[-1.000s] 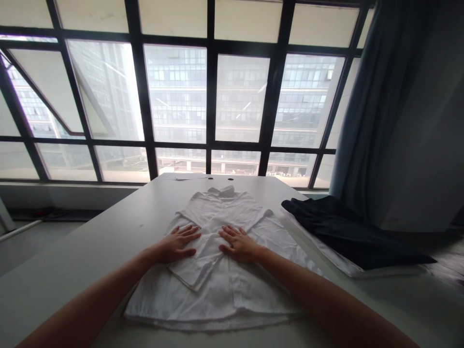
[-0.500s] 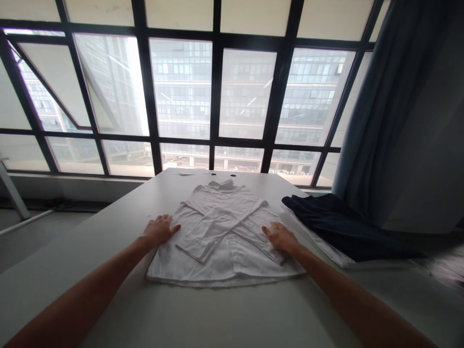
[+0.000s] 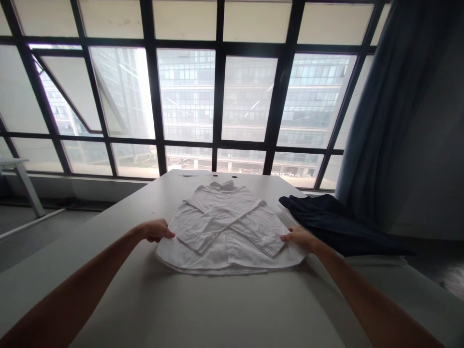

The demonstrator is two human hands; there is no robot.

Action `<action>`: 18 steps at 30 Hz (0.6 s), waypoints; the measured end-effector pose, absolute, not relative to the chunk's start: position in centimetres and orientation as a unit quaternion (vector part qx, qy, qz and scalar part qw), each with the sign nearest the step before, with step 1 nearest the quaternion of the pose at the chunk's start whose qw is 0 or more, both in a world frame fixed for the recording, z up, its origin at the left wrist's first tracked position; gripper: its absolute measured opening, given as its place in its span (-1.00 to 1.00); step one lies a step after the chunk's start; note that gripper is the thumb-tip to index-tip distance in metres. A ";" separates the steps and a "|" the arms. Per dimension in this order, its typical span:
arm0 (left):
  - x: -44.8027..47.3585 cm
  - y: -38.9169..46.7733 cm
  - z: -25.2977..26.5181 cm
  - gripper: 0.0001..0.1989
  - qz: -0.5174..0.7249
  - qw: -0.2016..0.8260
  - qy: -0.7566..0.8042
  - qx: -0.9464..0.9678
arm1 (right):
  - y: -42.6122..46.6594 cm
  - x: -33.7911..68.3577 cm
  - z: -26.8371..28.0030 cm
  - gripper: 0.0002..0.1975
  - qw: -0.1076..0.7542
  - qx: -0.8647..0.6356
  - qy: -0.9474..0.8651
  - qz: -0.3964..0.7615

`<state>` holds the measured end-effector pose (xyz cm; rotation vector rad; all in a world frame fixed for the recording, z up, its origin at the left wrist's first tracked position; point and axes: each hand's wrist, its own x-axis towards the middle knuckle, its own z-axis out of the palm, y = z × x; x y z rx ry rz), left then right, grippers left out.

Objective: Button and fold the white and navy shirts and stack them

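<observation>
A white long-sleeved shirt (image 3: 224, 217) lies front up on the white table, its collar at the far end and its sleeves crossed over the body. My left hand (image 3: 158, 230) is closed on the shirt's left side edge, thumb and fingers pinching the cloth. On the opposite side edge, my right hand (image 3: 297, 238) pinches the fabric the same way. The lower part of the shirt is slightly raised between both hands, its hem curving toward me.
Dark navy folded clothing (image 3: 337, 224) lies at the right, over something white. The white table (image 3: 217, 309) reaches toward large windows (image 3: 188, 96). A blue curtain (image 3: 377, 121) hangs at the right, and another table's leg (image 3: 29, 186) stands at the left.
Both hands went from lying spread on the shirt's sides to gripping its side edges. The lower part of the shirt has lifted a little, and the view has shifted slightly.
</observation>
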<state>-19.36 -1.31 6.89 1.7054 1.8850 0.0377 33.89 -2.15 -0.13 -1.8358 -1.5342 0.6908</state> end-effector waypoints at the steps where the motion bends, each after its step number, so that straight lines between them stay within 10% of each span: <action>1: -18.8 -1.4 8.0 -0.77 0.030 0.285 0.705 0.648 | -2.5 33.6 0.3 -0.64 0.316 -0.697 -0.559 0.318; 7: -9.0 -1.4 11.8 -0.81 0.075 0.107 0.609 0.782 | -4.0 31.8 2.5 -0.75 0.311 -0.663 -0.565 0.379; 18: -2.1 -3.4 5.7 -0.61 0.006 0.228 0.500 0.836 | -5.1 29.3 3.9 -0.51 0.323 -0.627 -0.662 0.254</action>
